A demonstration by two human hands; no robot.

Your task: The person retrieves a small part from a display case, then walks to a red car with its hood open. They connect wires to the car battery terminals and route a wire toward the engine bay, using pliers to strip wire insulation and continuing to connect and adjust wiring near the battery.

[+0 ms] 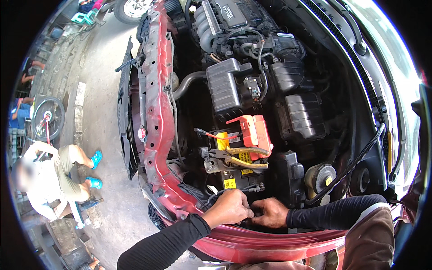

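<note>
Both of my hands are down in the near corner of a car's engine bay, close together behind the red front fender. My left hand has its fingers curled, thumb and forefinger pressed together beside some dark wiring. Facing it, my right hand is bent inward with its fingertips tucked down; what either one grips is hidden. Just beyond them sits the car battery, with yellow labels and a red terminal cover. Across its top lie pliers with yellowish handles. A dark cable end rests at the battery's near side.
The red radiator support runs along the left. A black air box and the engine lie farther off. At right, a black corrugated tube slants above a reservoir. A seated person is outside at left, near a bicycle wheel.
</note>
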